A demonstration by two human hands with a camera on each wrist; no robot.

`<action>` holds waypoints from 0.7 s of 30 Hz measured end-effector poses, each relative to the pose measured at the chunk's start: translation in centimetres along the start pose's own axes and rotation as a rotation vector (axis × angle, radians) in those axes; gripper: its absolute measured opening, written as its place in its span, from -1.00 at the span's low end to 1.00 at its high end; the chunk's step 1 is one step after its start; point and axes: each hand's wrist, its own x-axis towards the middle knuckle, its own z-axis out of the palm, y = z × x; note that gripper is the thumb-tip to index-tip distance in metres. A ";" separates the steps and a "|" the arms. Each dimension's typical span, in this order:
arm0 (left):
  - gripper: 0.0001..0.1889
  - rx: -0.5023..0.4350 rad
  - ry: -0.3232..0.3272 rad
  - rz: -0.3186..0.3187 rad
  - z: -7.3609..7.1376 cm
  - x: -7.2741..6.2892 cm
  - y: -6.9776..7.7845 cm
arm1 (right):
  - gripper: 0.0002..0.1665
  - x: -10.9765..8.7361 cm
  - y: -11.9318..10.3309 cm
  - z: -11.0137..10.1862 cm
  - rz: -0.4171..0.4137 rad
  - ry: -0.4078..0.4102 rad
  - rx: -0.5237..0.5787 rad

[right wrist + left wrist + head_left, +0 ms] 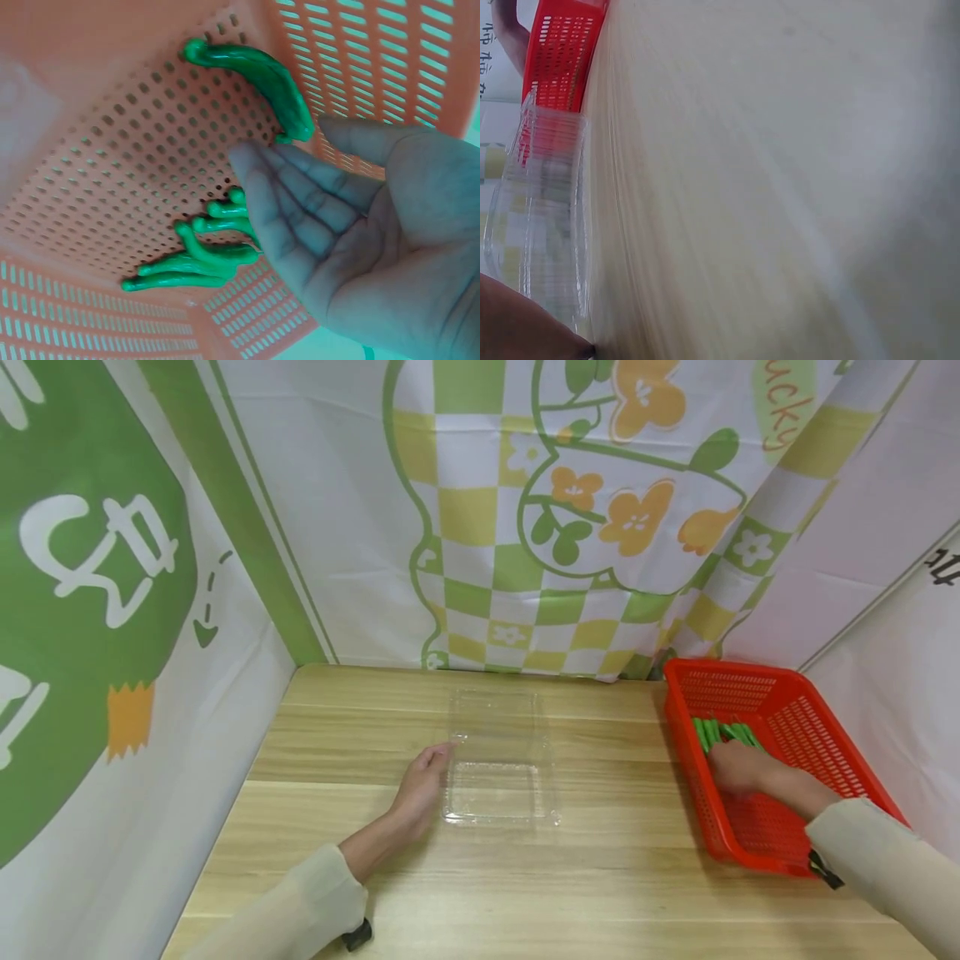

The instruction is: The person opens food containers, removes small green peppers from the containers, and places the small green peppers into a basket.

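On the wooden table lies an unfolded clear plastic container [491, 789], its lid [491, 714] laid back toward the wall. My left hand [416, 793] pinches the container's left edge near the hinge; in the left wrist view only part of that hand [525, 326] shows beside the container [547, 225]. My right hand [746, 768] reaches into the red basket [840, 735] at the right. Seen from the right wrist, this hand [360, 225] has its thumb apart from loosely bent fingers and holds nothing. A green chili pepper [259, 75] lies close to its fingertips, and several more peppers [195, 262] lie lower in the basket.
The basket's raised perforated walls surround the right hand. Printed cloth [517, 552] hangs behind the table, with more cloth at the left and right. Bare tabletop [607, 793] spans between container and basket.
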 end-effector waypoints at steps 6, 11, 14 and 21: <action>-0.44 0.043 0.003 -0.012 -1.8 -0.7 1.1 | -0.72 -0.1 -2.0 -1.7 0.171 0.092 -0.159; -0.40 0.137 -0.027 0.017 -3.7 -1.1 2.7 | -0.76 0.1 -3.2 -2.9 0.259 0.234 -0.207; -0.37 0.248 -0.043 0.032 -4.8 -1.0 3.8 | -0.68 0.3 -4.1 -3.5 0.238 0.347 -0.232; -0.30 0.627 -0.016 0.184 -6.2 -0.2 6.2 | -0.37 1.0 -6.6 -4.0 0.147 0.522 -0.232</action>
